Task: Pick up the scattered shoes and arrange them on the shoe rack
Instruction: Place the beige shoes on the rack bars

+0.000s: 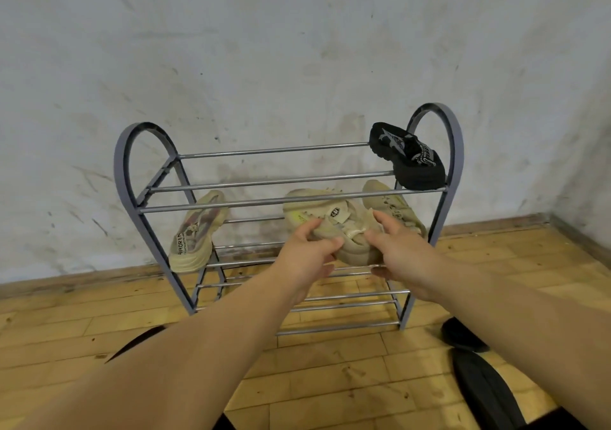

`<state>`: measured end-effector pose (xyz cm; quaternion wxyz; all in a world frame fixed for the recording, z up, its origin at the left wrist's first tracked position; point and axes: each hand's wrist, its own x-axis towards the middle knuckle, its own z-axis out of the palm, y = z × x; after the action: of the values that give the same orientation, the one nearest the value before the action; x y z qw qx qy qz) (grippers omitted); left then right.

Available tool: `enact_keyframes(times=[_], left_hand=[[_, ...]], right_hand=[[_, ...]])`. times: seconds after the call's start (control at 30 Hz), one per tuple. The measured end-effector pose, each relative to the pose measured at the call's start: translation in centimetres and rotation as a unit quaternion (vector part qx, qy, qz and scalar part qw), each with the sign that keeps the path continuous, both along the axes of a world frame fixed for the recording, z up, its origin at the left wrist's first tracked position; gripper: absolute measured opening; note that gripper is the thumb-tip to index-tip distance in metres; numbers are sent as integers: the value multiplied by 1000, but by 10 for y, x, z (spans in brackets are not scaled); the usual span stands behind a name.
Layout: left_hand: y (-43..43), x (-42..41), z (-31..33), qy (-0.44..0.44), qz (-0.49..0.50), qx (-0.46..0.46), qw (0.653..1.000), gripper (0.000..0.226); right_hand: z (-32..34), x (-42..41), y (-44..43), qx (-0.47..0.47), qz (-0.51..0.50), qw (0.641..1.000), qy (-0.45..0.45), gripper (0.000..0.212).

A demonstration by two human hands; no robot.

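While a black shoe (408, 160) sat at two o'clock atop the rack (121, 168) and its top rails crossed before the middle shelf, both arms stretched forward. Left grip (309, 257) and right grip (401, 251) clasped a beige shoe (334, 216) there, centred: dirty, logo tag up, between a second shoe (195, 231) at nine and a third shoe (391, 206) at three.

**Scuffed Wall Over a Wooden Floor**

A white wall (264, 49), smeared with dark scuffs and stains, fills the upper view. A brown skirting board (496, 223) runs along the wall's foot. Below the wall lies a yellowish wood-block floor (330, 380). A side wall (588, 132) meets the white wall at its right end.
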<state>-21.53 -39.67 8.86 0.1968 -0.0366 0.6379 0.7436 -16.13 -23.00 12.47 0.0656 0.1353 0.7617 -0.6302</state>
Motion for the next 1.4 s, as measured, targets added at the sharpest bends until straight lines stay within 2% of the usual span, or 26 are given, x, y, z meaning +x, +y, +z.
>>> enact_keyframes(times=[0.07,0.17,0.27,0.37,0.43,0.53,0.7,0.8,0.9,0.97,1.03,1.27,1.4], left_hand=[[6,-9,1,-15,5,29,999,72],[16,-21,-2,-17,7,23,1000,76],[25,-36,-11,18,17,-32,999,75],[32,-48,-17,76,3,-113,991,77],[36,-55,-20,103,-11,-148,984,73],[46,-64,-22,147,-16,-206,967,63],[68,-78,-31,203,-2,-276,939,51],[78,-79,-40,231,-24,-309,922,46],[76,-72,-46,228,-89,-369,897,65],[72,-68,-51,244,-148,-417,863,84],[70,-65,-53,263,-161,-442,842,88],[77,-64,-58,283,-111,-428,851,75],[77,-63,-59,280,-107,-432,851,74]], right_hand=[[0,-4,8,118,30,992,11,56],[-5,-10,22,243,81,967,19,71],[-6,-16,38,370,110,921,55,63],[-14,-26,61,487,94,863,97,70],[-22,-33,73,527,99,840,85,75],[-37,-42,86,554,116,822,63,80],[-60,-57,99,566,127,813,56,81],[-69,-61,101,602,119,787,68,78],[-75,-62,100,630,106,765,80,77],[-78,-61,101,632,96,764,85,79],[-80,-61,103,625,91,770,96,78],[-84,-62,105,600,79,785,134,65],[-83,-63,110,598,73,787,136,67]])
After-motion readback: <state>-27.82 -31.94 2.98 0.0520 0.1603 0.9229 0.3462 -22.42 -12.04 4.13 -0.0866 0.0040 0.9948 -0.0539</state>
